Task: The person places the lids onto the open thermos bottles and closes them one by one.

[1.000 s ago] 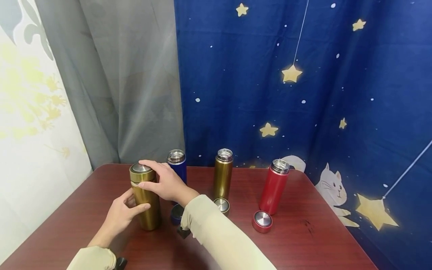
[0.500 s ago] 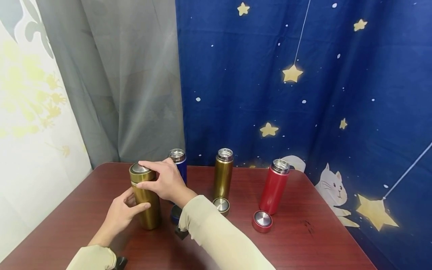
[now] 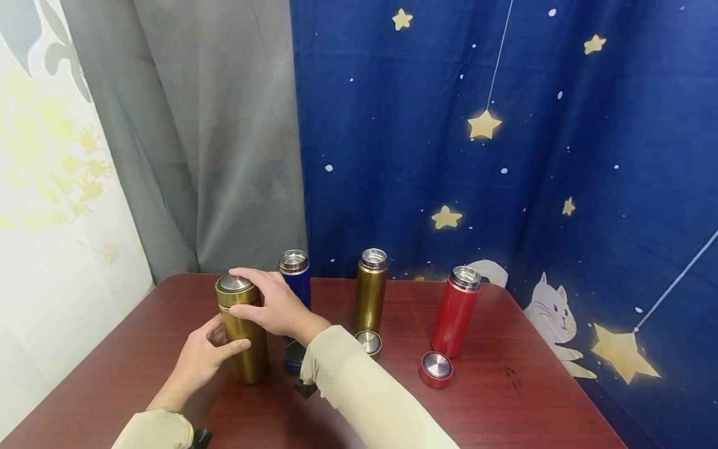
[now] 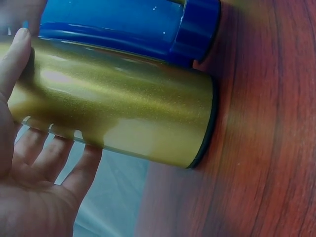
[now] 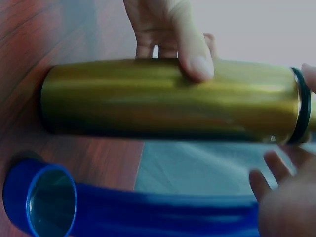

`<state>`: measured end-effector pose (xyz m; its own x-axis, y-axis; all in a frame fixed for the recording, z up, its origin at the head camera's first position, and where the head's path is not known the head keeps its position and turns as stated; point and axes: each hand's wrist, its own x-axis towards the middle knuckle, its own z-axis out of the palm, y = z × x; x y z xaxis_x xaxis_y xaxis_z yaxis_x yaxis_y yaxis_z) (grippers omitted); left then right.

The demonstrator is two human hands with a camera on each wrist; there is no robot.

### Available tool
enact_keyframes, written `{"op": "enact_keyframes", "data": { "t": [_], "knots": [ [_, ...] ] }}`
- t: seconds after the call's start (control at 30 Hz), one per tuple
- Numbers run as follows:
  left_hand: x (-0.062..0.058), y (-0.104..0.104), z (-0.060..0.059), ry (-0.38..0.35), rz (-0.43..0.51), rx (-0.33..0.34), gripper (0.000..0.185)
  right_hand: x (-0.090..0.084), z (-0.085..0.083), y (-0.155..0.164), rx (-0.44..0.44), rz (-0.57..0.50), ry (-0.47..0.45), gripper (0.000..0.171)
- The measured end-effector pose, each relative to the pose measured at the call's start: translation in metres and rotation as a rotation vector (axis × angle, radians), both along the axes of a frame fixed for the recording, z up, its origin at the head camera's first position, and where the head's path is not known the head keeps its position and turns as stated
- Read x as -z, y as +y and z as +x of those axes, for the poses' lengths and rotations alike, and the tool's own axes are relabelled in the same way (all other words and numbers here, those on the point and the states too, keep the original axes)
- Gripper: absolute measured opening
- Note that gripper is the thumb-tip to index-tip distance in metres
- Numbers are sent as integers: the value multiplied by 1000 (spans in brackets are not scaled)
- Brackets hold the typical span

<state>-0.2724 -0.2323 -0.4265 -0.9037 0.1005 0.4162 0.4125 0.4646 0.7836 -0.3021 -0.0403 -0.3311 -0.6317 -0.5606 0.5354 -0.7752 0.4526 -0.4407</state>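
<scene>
The gold bottle (image 3: 242,333) stands upright on the desk (image 3: 505,399), near its front left part. The left hand (image 3: 201,358) grips the body of the bottle. The right hand (image 3: 275,302) holds its lid (image 3: 235,288) from above. A blue bottle (image 3: 295,274) stands just behind, without its cap.

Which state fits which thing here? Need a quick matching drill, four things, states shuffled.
Things:
1. gold flask at the left
2. red flask
3. red lid
4. blue flask

States:
A. lies on the table in front of its flask
B. gripped by the left hand, lid under the right hand
C. stands open, behind the right hand
D. stands open, farthest right

Pairs: 1-B, 2-D, 3-A, 4-C
</scene>
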Motion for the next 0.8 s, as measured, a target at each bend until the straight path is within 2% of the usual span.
{"op": "enact_keyframes", "data": {
  "t": [0.07,0.13,0.37,0.43,0.5,0.6,0.8],
  "knots": [
    [0,0,0,-10,2,4,67,-1,-1,3,-42,-11,-61,57],
    [0,0,0,-13,1,-1,68,-1,-1,4,-31,-13,-58,59],
    [0,3,1,12,-15,-46,70,-1,6,-7,226,29,118,64],
    [1,3,1,8,-10,-46,71,0,7,-10,278,34,123,66],
    [2,4,1,-1,2,-35,72,2,8,-12,294,34,104,67],
    [2,4,1,-8,11,-21,72,3,7,-10,228,6,22,66],
    [1,2,-2,-19,0,-22,73,0,0,4,-66,-147,-249,53]
  ]
}}
